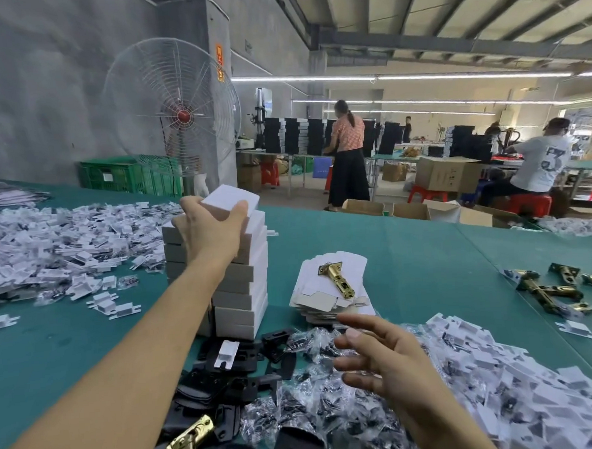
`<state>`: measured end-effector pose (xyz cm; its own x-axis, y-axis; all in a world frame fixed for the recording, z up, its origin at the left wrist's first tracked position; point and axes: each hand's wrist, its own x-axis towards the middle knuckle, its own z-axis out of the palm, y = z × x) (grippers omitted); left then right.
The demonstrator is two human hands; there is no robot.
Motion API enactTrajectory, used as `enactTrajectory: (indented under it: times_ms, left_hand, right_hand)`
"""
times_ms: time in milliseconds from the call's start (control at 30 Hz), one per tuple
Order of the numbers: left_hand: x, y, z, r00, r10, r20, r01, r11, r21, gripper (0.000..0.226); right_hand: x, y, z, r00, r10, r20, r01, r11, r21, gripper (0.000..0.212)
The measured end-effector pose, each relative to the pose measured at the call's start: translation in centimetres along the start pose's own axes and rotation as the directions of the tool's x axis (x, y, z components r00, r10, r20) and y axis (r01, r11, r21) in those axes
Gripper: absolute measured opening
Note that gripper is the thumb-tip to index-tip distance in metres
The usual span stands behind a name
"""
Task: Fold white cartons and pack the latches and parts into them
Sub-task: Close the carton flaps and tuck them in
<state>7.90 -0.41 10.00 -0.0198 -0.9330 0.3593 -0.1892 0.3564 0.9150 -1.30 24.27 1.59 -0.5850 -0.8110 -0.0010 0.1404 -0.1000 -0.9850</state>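
Note:
My left hand grips a folded white carton at the top of a tall stack of white cartons on the green table. To the right of the stack lies a pile of flat carton blanks with a brass latch on top. My right hand hovers open above clear bags of small parts, holding nothing. Black plates lie in front of the stack. Another brass latch shows at the bottom edge.
White plastic parts are heaped at the left and more bagged parts at the right. Several brass latches lie at the far right. Beyond the table stand a fan, a green crate, cardboard boxes and other people.

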Motion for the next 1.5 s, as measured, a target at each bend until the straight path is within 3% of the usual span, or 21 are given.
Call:
enactTrajectory:
  times_ms: [233,433,600,867,1000,1300,1500]
  left_hand:
    - [-0.1,-0.5,-0.3,0.991,0.101,0.085,-0.124,0.929,0.35,0.086]
    - [-0.2,-0.1,0.1,0.974,0.215,0.076,-0.224,0.838,0.498,0.088]
    - [-0.3,-0.8,0.6,0.94,0.305,0.152,-0.328,0.685,0.651,0.09]
    - [0.4,-1.2,0.9,0.932,0.332,0.143,-0.335,0.648,0.684,0.069]
    - [0.7,-1.4,0.7,0.918,0.375,0.129,-0.352,0.618,0.703,0.072]
    - [0.2,-1.5,0.5,0.938,0.329,0.108,-0.321,0.71,0.626,0.085]
    - [0.2,-1.7,0.2,0.946,0.295,0.132,-0.31,0.711,0.631,0.093]
  right_hand:
    - [0.1,0.1,-0.2,1.0,0.003,0.004,-0.003,1.0,0.0,0.018]
    - [0.2,0.2,-0.3,1.0,0.011,0.005,-0.011,1.0,-0.02,0.017]
    - [0.3,0.4,-0.5,1.0,0.022,0.0,-0.022,1.0,-0.018,0.016]
    - [0.3,0.4,-0.5,1.0,0.028,0.004,-0.028,0.999,-0.016,0.016]
    - [0.3,0.5,-0.5,1.0,0.025,-0.003,-0.025,0.999,-0.024,0.016]
    - [0.2,0.4,-0.5,1.0,0.022,0.004,-0.022,0.999,-0.034,0.016]
    - [0.2,0.5,-0.4,1.0,0.026,0.001,-0.026,0.999,-0.04,0.016]
